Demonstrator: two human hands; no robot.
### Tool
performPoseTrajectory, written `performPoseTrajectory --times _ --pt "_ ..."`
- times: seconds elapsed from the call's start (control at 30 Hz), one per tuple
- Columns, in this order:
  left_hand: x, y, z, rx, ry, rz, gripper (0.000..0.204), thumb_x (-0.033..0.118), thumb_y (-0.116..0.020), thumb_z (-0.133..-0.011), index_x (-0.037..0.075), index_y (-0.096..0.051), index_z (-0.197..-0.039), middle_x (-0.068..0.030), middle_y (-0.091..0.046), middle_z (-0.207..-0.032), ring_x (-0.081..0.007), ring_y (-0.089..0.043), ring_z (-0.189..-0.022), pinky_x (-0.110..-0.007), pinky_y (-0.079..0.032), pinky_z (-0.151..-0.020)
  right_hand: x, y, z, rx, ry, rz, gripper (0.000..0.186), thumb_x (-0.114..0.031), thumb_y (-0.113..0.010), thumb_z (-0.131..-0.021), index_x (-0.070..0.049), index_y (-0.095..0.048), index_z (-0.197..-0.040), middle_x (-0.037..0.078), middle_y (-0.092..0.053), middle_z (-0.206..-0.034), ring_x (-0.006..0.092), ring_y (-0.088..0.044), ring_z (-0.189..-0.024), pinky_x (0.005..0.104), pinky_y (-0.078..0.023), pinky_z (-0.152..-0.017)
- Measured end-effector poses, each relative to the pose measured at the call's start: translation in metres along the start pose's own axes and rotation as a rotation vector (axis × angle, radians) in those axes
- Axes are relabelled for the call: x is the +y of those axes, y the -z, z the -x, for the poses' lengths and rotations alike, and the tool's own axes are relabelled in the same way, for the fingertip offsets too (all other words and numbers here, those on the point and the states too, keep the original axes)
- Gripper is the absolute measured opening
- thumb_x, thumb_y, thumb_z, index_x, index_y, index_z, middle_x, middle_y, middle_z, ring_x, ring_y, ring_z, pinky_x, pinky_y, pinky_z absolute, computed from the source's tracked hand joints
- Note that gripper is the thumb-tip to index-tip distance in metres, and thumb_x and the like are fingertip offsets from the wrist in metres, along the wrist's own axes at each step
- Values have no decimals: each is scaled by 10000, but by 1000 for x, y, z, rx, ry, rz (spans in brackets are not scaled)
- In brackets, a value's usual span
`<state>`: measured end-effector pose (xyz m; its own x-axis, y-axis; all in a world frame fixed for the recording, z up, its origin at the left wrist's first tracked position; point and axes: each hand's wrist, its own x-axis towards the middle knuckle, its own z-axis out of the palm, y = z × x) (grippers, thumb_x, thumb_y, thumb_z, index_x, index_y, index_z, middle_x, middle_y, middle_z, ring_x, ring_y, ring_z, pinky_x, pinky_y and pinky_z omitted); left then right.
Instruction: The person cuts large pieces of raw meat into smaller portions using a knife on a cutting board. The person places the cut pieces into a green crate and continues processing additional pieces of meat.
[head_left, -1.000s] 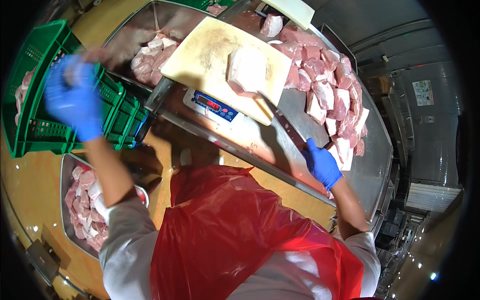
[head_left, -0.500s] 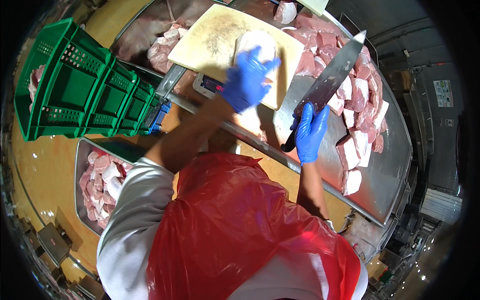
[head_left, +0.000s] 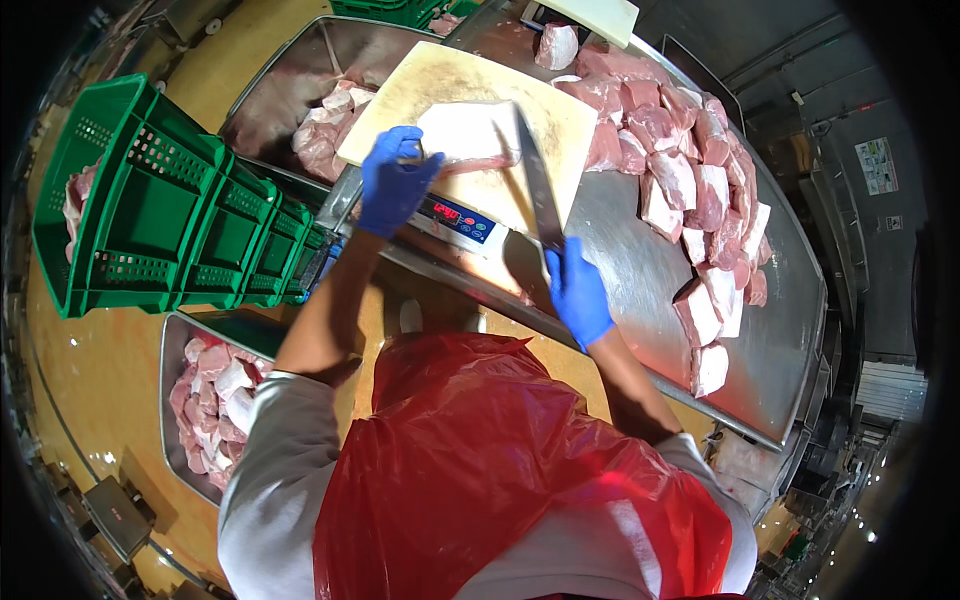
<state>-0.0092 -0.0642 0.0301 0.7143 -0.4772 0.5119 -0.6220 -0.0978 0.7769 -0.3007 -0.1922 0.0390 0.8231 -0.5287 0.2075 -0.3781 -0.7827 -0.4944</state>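
Observation:
A slab of meat with a white fat top [head_left: 465, 133] lies on the pale cutting board [head_left: 400, 85]. By the slab's left end is my left hand [head_left: 393, 185], in a blue glove; its thumb and fingers are apart, with nothing between them. I cannot tell whether the fingertips touch the meat. My right hand [head_left: 580, 295], also gloved in blue, is wrapped round the hidden handle of a large knife [head_left: 540, 185]. The blade reaches away over the board, its far part along the slab's right end. A digital scale [head_left: 455, 217] with a red display shows below the board.
Several cut meat pieces [head_left: 710, 190] are heaped on the steel table [head_left: 640, 270] to the right. Behind the board is a steel tub [head_left: 270, 110] with meat. Green stacked crates [head_left: 150, 210] stand at left, near a meat-filled metal bin [head_left: 170, 400] below.
My left hand has moved off the slab to its left end. My right hand has brought the knife from over the table to the slab's right end. The head view has shifted slightly.

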Motion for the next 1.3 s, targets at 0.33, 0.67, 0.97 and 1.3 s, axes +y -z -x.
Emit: performPoseTrajectory --times 0.33,0.67,0.97,1.3 --pt "-11 -28 13 94 171 -96 231 238 -772 -718 41 -656 -689 -119 -660 -689 -259 -671 -647 -382 -536 -642 -105 -45 -152 -120 97 7 243 -132 -522 -967 8 -417 -1135 284 -660 -809 465 -666 -775 531 -529 -686" --pt "-52 23 14 308 284 202 121 106 -741 -812 50 -634 -817 -62 -655 -677 -141 -617 -608 -314 -510 -599 -57 53 -13 -601 91 501 283 -127 -569 -944 -10 -425 -1157 248 -661 -782 448 -669 -703 531 -527 -613" --pt "31 -31 58 76 280 193 367 183 -798 -872 -44 -557 -1030 -137 -656 -820 -150 -631 -669 -349 -528 -603 -79 57 -11 -268 88 387 170 -93 -554 -964 -42 -477 -1107 267 -622 -732 478 -615 -635 560 -457 -533" --pt "11 -36 44 205 666 707 402 90 -801 -817 -28 -547 -1104 -120 -670 -857 -136 -648 -693 -302 -535 -573 -77 -7 -60 -89 49 216 156 -140 -517 -1011 -37 -448 -1104 303 -623 -725 500 -618 -651 571 -454 -533"
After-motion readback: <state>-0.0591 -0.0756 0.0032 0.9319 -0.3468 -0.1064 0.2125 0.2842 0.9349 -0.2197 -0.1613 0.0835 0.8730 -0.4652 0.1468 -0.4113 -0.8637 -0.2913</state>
